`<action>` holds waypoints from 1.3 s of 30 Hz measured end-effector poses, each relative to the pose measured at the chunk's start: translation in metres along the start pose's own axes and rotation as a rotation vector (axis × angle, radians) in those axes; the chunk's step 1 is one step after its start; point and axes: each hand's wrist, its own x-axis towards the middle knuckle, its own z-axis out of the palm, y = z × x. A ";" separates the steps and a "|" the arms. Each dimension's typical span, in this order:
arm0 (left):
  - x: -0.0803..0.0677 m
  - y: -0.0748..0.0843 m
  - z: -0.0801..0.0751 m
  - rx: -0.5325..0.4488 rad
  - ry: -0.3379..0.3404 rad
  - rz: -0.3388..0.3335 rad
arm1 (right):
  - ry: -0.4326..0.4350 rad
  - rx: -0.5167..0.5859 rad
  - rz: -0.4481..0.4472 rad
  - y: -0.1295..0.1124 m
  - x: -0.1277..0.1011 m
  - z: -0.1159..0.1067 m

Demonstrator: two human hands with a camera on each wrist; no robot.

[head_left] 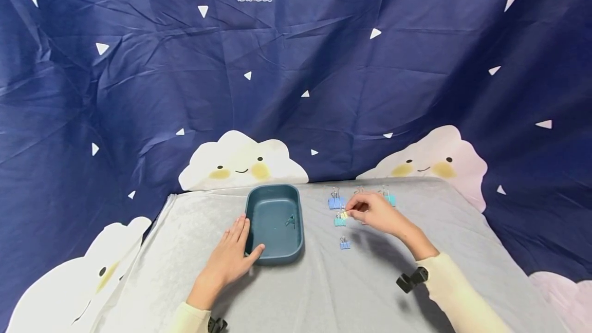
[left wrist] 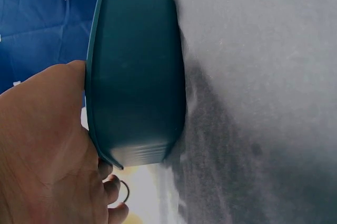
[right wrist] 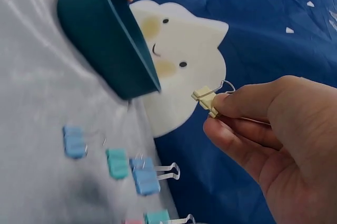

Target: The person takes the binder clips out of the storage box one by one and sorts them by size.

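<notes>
My right hand [head_left: 376,212] pinches a small yellow binder clip [right wrist: 208,100] between thumb and fingertips, raised above the cloth in the right wrist view. Around it lie a teal clip [head_left: 339,222], a small blue clip [head_left: 345,245] and a larger blue clip [head_left: 336,203]. My left hand [head_left: 228,256] rests on the left rim of a dark teal bin [head_left: 273,243], its fingers extended along the edge and its thumb at the near corner. A small dark green item [head_left: 290,221] lies inside the bin, at its right side.
Another teal clip [head_left: 391,200] lies at the back right, and a pink one [right wrist: 134,222] shows at the lower edge of the right wrist view. Grey cloth [head_left: 319,292] covers the table. A navy curtain [head_left: 296,117] with clouds hangs behind it.
</notes>
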 end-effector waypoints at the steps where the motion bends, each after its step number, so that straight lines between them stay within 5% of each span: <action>1: 0.000 0.000 0.000 0.000 -0.002 -0.002 | 0.000 0.002 0.010 0.004 -0.004 -0.001; 15: 0.001 -0.003 0.002 0.020 0.001 0.000 | 0.089 -0.043 0.057 0.051 -0.044 -0.010; 27: 0.000 -0.003 0.003 0.023 0.003 0.000 | 0.063 -0.020 0.138 0.073 -0.066 0.003; 39: 0.000 -0.001 0.002 0.015 0.002 -0.003 | 0.064 -0.034 0.122 0.087 -0.074 0.017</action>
